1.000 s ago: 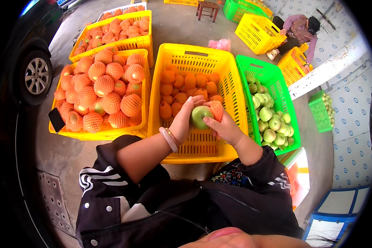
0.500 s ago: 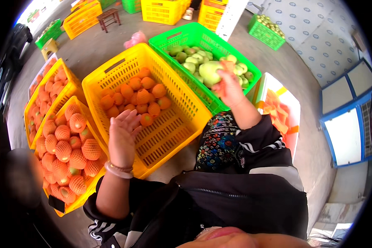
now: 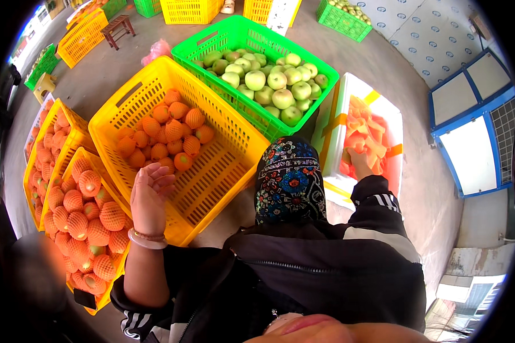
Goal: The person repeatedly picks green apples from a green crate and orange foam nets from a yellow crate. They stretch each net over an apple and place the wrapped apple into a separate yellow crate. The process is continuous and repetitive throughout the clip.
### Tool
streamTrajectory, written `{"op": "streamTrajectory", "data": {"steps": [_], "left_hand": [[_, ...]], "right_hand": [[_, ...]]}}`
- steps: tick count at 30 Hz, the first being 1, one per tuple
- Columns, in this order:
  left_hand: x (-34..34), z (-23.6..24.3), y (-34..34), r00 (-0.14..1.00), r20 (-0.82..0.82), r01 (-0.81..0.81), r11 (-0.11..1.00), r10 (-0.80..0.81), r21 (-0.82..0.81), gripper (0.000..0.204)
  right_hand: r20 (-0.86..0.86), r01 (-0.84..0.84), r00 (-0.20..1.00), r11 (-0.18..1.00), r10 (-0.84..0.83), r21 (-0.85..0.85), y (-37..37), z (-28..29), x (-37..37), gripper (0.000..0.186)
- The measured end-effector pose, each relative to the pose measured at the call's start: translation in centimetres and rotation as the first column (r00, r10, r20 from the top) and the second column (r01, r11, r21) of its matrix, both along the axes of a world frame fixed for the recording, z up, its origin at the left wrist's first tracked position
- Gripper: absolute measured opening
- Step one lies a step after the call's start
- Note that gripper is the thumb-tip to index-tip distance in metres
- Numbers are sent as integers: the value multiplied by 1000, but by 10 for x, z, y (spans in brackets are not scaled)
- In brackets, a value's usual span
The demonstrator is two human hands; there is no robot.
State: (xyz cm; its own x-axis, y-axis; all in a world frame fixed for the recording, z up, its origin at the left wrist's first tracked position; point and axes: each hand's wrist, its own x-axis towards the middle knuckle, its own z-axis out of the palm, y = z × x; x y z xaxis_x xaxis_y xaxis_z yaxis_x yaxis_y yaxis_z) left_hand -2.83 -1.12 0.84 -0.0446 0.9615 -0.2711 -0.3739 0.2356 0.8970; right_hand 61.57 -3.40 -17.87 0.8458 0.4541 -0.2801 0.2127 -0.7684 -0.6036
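Note:
My left hand (image 3: 150, 188) is raised over the near left edge of a large yellow crate (image 3: 212, 197), its fingers loosely bent and apart, with nothing in them. Inside that crate lie several apples in orange foam nets (image 3: 173, 131), bunched toward the far left. My right hand (image 3: 357, 164) reaches into a white foam box (image 3: 342, 103) on the right, against a heap of orange foam nets (image 3: 367, 134). Its fingertips are mostly hidden there. Bare green apples (image 3: 282, 98) fill part of a green crate (image 3: 240, 110) ahead of me.
Two smaller yellow crates (image 3: 79, 140) at the left hold more netted fruit (image 3: 88, 220). A dark phone-like slab (image 3: 84, 298) rests at the nearer one's edge. My patterned knee (image 3: 292, 183) stands between the yellow crate and foam box. Farther off is a wooden stool (image 3: 118, 30).
My right hand has moved from a green apple above the green crate, right and down into the foam box. The view has shifted; my left hand stays by the yellow crate.

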Motion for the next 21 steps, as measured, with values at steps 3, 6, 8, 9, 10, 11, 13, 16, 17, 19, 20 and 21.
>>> {"op": "streamTrajectory", "data": {"steps": [3, 6, 8, 9, 10, 11, 13, 16, 17, 19, 20, 21], "left_hand": [[-2, -10, 7, 1000, 4, -13, 998, 13, -67, 36], [-6, -17, 14, 1000, 4, -17, 998, 17, -67, 34], [-6, -14, 9, 999, -29, -44, 997, 42, -67, 30], [-3, -13, 9, 998, -45, -38, 998, 35, -56, 29], [0, -15, 10, 998, -54, -22, 999, 19, -41, 28], [1, -18, 10, 1000, -26, -12, 1000, 12, -28, 26], [5, -24, 15, 998, -60, 14, 999, -16, -43, 24], [6, -24, 17, 993, -112, 15, 997, -23, -71, 22], [4, -26, 17, 993, -118, 10, 997, -19, -73, 22], [1, -29, 18, 993, -120, -3, 998, -5, -67, 21], [0, -28, 19, 993, -119, 9, 998, -16, -58, 21], [-2, -30, 16, 992, -122, -1, 998, -6, -56, 21]], "right_hand": [[31, 122, 991, 981, -128, 149, -3, -13, -15, 77], [156, 112, 939, 704, -305, 702, 26, -4, 20, 56], [17, 100, 985, 655, -169, 749, 66, 35, -11, 47], [-50, 105, 993, 629, -104, 771, 83, 62, -34, 42], [-66, 55, 998, 687, -10, 725, 94, 80, -49, 44], [-90, -8, 991, 735, 94, 678, 109, 95, -68, 47], [-114, -119, 962, 755, 249, 644, 142, 105, -106, 47], [-115, -237, 895, 678, 432, 696, 201, 100, -156, 47], [-68, -285, 895, 682, 441, 674, 218, 95, -168, 49], [53, -368, 892, 652, 450, 663, 251, 73, -184, 52], [128, -402, 890, 618, 438, 675, 266, 60, -183, 55], [282, -511, 853, 596, 438, 619, 280, 53, -190, 58]]}}
